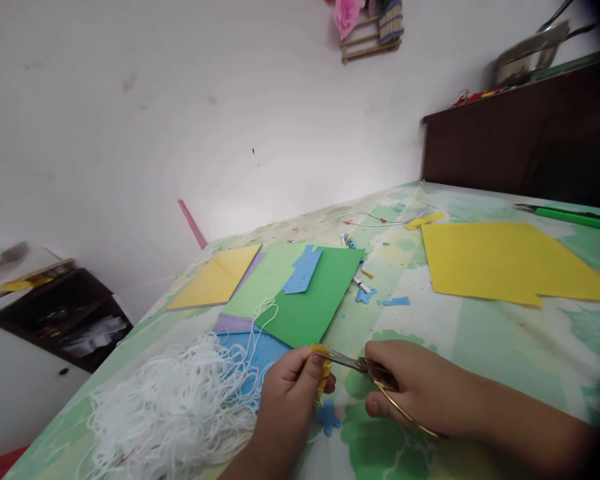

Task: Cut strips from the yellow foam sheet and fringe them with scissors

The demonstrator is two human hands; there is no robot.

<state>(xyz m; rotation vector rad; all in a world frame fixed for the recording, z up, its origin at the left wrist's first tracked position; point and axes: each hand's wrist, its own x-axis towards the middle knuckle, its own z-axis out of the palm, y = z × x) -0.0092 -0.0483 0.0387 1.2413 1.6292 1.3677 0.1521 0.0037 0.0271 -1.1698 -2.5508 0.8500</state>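
Pinched between the thumb and fingers of my left hand (291, 400) is a small yellow foam piece (324, 377), partly hidden by the fingers. My right hand (420, 387) grips a pair of scissors (353, 362) by its gold-coloured handles. The blade tips reach the top of the yellow piece, close to my left thumb. Just below the left fingertips lies a blue flower-shaped cutout (329, 417). A tangled heap of white string (170, 407) spreads left of my left hand, partly over a blue sheet (260, 353).
Behind the hands lie a green sheet (325, 297) with a blue scrap (303, 270) and a yellow-orange sheet (215, 275). To the right are a notched yellow sheet (505, 260) and a green cutter-like tool (577, 217). Blue scraps (396, 301) dot the patterned tablecloth (480, 353).
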